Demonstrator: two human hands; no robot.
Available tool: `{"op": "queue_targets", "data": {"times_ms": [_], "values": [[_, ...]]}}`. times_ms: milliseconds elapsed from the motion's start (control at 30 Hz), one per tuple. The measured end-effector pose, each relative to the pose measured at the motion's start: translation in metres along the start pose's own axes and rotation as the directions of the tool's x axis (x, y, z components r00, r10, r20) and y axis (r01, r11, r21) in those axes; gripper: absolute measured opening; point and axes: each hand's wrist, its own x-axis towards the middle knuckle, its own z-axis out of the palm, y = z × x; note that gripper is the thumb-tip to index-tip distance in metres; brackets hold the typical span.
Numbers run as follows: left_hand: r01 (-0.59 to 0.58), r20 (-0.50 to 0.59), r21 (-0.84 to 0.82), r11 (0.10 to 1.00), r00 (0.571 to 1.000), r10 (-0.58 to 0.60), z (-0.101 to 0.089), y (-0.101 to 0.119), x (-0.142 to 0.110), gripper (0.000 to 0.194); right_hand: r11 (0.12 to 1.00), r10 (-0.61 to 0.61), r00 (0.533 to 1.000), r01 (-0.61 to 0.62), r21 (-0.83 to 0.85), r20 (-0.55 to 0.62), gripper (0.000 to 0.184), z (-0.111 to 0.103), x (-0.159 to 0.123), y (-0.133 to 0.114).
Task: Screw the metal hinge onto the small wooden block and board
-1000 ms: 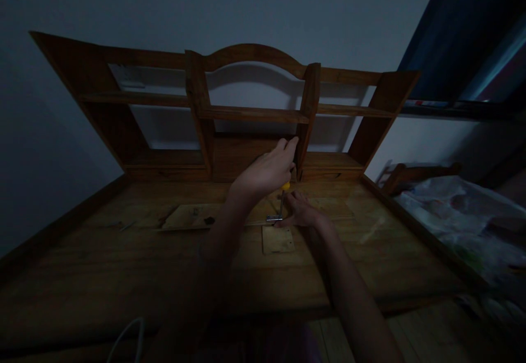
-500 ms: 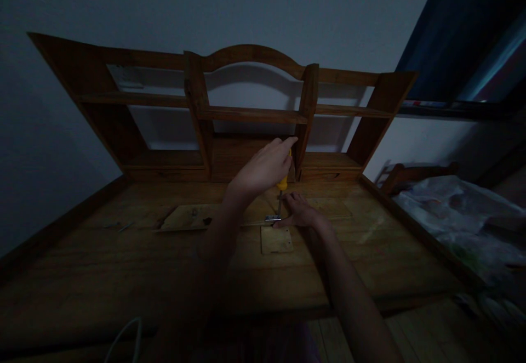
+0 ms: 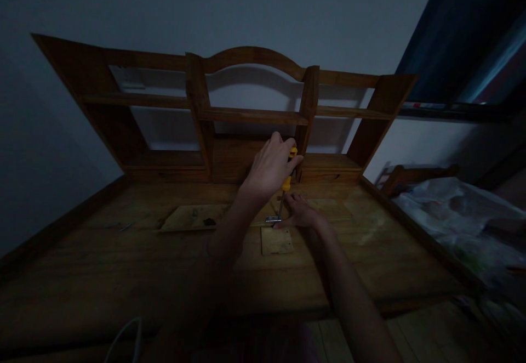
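Spanning most of my view, the wooden bench (image 3: 164, 275) runs beneath my forearms, and a wooden shelf unit (image 3: 252, 116) stands along its far side. Plastic bags (image 3: 460, 204) lie beyond the bench's right edge. A long board (image 3: 184, 218) with a ragged left end lies across the bench, partly behind my left forearm. My left grip (image 3: 269, 166) is clamped on the yellow handle of the screwdriver (image 3: 286, 184), which stands slightly tilted, tip down. My right grip (image 3: 299, 212) rests low beside the shaft, thumb and fingers apart. Just nearer to me lies a small square board (image 3: 276, 240). Smallest, a shiny metal piece (image 3: 273, 219) sits at the screwdriver's lower end, near my right thumb.
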Motion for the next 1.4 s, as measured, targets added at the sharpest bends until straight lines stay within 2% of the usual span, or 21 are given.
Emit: {"op": "queue_targets", "data": {"times_ms": [267, 500, 667, 800, 1000, 1167, 1267, 1400], "values": [[-0.036, 0.081, -0.025, 0.999, 0.996, 0.037, -0.010, 0.003, -0.002, 0.026, 0.999, -0.041, 0.998, 0.043, 0.032, -0.048, 0.099, 0.002, 0.001, 0.003], [0.003, 0.039, -0.046, 0.999, 0.999, -0.001, -0.001, 0.001, -0.002, 0.029, 0.997, -0.039, 0.998, 0.043, 0.070, -0.053, 0.103, 0.005, 0.003, 0.005], [0.083, -0.022, -0.064, 0.994, 0.996, -0.085, 0.003, -0.002, 0.001, 0.039, 0.993, -0.017, 0.999, 0.022, 0.116, -0.037, 0.107, 0.006, 0.004, 0.004], [0.137, 0.002, -0.026, 0.990, 0.991, -0.137, 0.003, -0.003, 0.002, 0.038, 0.989, -0.026, 1.000, 0.027, 0.147, -0.010, 0.107, 0.004, 0.004, 0.003], [0.090, -0.003, -0.037, 0.995, 0.996, -0.090, 0.000, -0.001, -0.001, 0.035, 0.987, -0.023, 1.000, 0.022, 0.162, 0.002, 0.102, 0.002, 0.006, 0.003], [0.104, 0.009, -0.027, 0.994, 0.995, -0.104, -0.002, 0.001, -0.001, 0.033, 0.986, -0.039, 0.999, 0.038, 0.161, 0.000, 0.095, 0.001, 0.008, 0.007], [0.106, 0.009, -0.032, 0.994, 0.994, -0.106, -0.003, 0.001, -0.002, 0.029, 0.988, -0.040, 0.999, 0.038, 0.152, 0.007, 0.097, 0.002, 0.009, 0.009], [0.087, 0.061, -0.055, 0.995, 0.995, -0.084, -0.010, -0.002, -0.004, 0.024, 0.989, -0.048, 0.999, 0.047, 0.141, 0.008, 0.103, 0.002, 0.009, 0.009]]}}
